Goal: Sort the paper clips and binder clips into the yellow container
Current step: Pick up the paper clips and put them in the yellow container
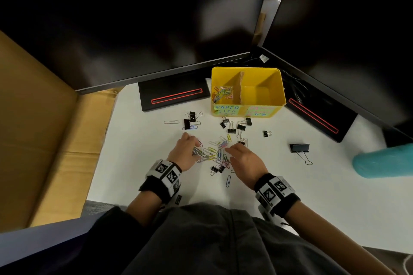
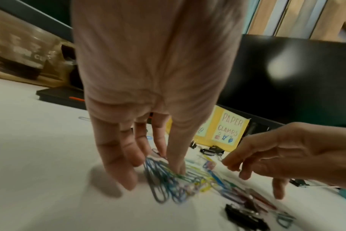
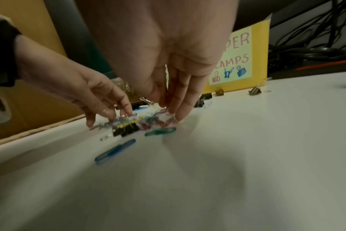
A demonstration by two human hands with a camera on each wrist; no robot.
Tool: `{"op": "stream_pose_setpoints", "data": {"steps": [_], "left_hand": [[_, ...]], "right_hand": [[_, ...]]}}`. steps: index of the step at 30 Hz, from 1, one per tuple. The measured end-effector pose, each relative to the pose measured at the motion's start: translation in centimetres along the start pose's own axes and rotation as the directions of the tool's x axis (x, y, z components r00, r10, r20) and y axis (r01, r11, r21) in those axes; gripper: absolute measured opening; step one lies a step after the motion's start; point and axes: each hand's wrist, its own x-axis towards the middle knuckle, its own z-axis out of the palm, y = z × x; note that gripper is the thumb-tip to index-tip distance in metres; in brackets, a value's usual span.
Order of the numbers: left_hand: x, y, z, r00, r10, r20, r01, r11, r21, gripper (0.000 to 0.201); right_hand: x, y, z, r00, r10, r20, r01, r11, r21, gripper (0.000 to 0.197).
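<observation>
Both hands work over a loose pile of coloured paper clips [image 1: 214,154] on the near-centre area of the white table [image 1: 290,196].

Left hand [image 1: 184,152]: palm down at the left edge of the pile. The fingers [image 2: 117,164] point down, nearly straight and slightly spread. The thumb and fingertips touch a bunch of blue and grey clips [image 2: 162,176]. Whether the bunch is pinched or only touched cannot be told; the left wrist view is blurred at that point.

Right hand [image 1: 244,159]: palm down at the right edge of the pile. The fingers are extended and relaxed, tips at or just above the clips. Nothing is seen gripped in it.

Yellow container [image 1: 273,94]: stands on the far side of the table, beyond the pile. A divider splits it into two compartments. The left compartment holds coloured paper clips [image 1: 222,94]; the right compartment shows only its yellow floor. The front wall carries two handwritten labels, "PAPER CLIPS" on the left and "PAPER CLAMPS" on the right.

Black binder clips [image 1: 234,126]: scattered between the pile and the container. A further small group [image 1: 216,168] lies at the near edge of the pile. One large binder clip [image 1: 299,148] sits apart to the right. A single blue paper clip [image 1: 228,181] lies nearest the person.
</observation>
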Motion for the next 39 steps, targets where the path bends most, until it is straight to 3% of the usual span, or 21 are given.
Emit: {"op": "stream_pose_setpoints", "data": {"steps": [2, 4, 6, 9, 12, 14, 16, 19, 22, 24, 26, 30, 33, 36, 39], "left_hand": [[-0.6, 0.0, 0.0, 0.998, -0.008, -0.058, 0.009, 1.0, 0.016, 0.058], [-0.8, -0.3, -0.5, 0.994, -0.044, -0.102, 0.048, 0.998, 0.039, 0.083], [-0.6, -0.2, -0.5, 0.998, -0.024, -0.057, 0.026, 0.999, 0.034, 0.09], [-0.1, 0.7, 0.7, 0.995, 0.101, 0.007, -0.101, 0.994, 0.05, 0.073], [0.1, 0.9, 1.5, 0.98, 0.189, -0.058, -0.191, 0.981, -0.027, 0.043], [0.1, 0.3, 1.1, 0.977, 0.183, -0.114, -0.192, 0.979, -0.075, 0.042], [0.1, -0.8, 0.3, 0.968, 0.115, -0.221, -0.138, 0.986, -0.091, 0.062], [0.2, -2.7, -1.3, 0.916, 0.008, -0.401, -0.048, 0.995, -0.089, 0.098], [0.9, -3.9, -2.4, 0.963, 0.014, -0.27, -0.023, 0.999, -0.027, 0.128], [1.3, -4.4, -2.5, 0.986, 0.065, -0.152, -0.047, 0.992, 0.118, 0.133], [1.2, -5.0, -2.4, 0.991, 0.092, -0.102, -0.071, 0.979, 0.192, 0.132], [-1.0, -5.9, -0.9, 0.989, 0.107, -0.097, -0.1, 0.992, 0.081, 0.131], [-2.6, -5.1, 0.9, 0.985, 0.124, -0.121, -0.12, 0.992, 0.044, 0.111], [-2.3, -3.0, 2.4, 0.964, 0.221, -0.148, -0.215, 0.975, 0.056, 0.086], [-0.9, -0.7, 2.8, 0.951, 0.258, -0.173, -0.252, 0.966, 0.056, 0.062]], "right_hand": [[-0.6, 0.5, -1.2, 0.995, 0.092, -0.043, -0.091, 0.996, 0.006, 0.026], [-1.6, 1.0, -2.1, 0.98, 0.199, -0.006, -0.199, 0.98, -0.009, 0.044], [-2.4, 0.9, -2.0, 0.962, 0.251, 0.109, -0.248, 0.968, -0.039, 0.065], [-2.6, -0.1, 0.1, 0.946, 0.246, 0.208, -0.248, 0.969, -0.02, 0.071], [-1.8, 0.0, 1.0, 0.948, 0.286, 0.142, -0.296, 0.953, 0.055, 0.046], [-1.0, 0.5, 0.7, 0.942, 0.323, 0.095, -0.333, 0.937, 0.109, 0.031], [0.1, 0.8, 0.0, 0.937, 0.343, 0.07, -0.35, 0.928, 0.13, 0.024], [1.9, 0.5, -0.4, 0.954, 0.291, 0.077, -0.298, 0.949, 0.1, 0.02], [3.5, -0.3, -0.5, 0.976, 0.203, 0.08, -0.21, 0.974, 0.084, 0.025], [4.5, -0.6, -0.7, 0.983, 0.171, 0.06, -0.175, 0.982, 0.074, 0.036], [5.2, -0.9, -0.9, 0.981, 0.172, 0.094, -0.174, 0.984, 0.02, 0.044], [5.3, -0.9, -0.8, 0.979, 0.133, 0.153, -0.133, 0.991, -0.01, 0.042], [4.5, -0.2, -1.2, 0.978, 0.193, 0.084, -0.196, 0.98, 0.028, 0.039], [3.8, 0.0, -1.2, 0.953, 0.257, 0.159, -0.257, 0.966, -0.021, 0.066], [3.9, -1.2, -0.2, 0.967, 0.222, 0.127, -0.223, 0.975, -0.006, 0.053]]}}
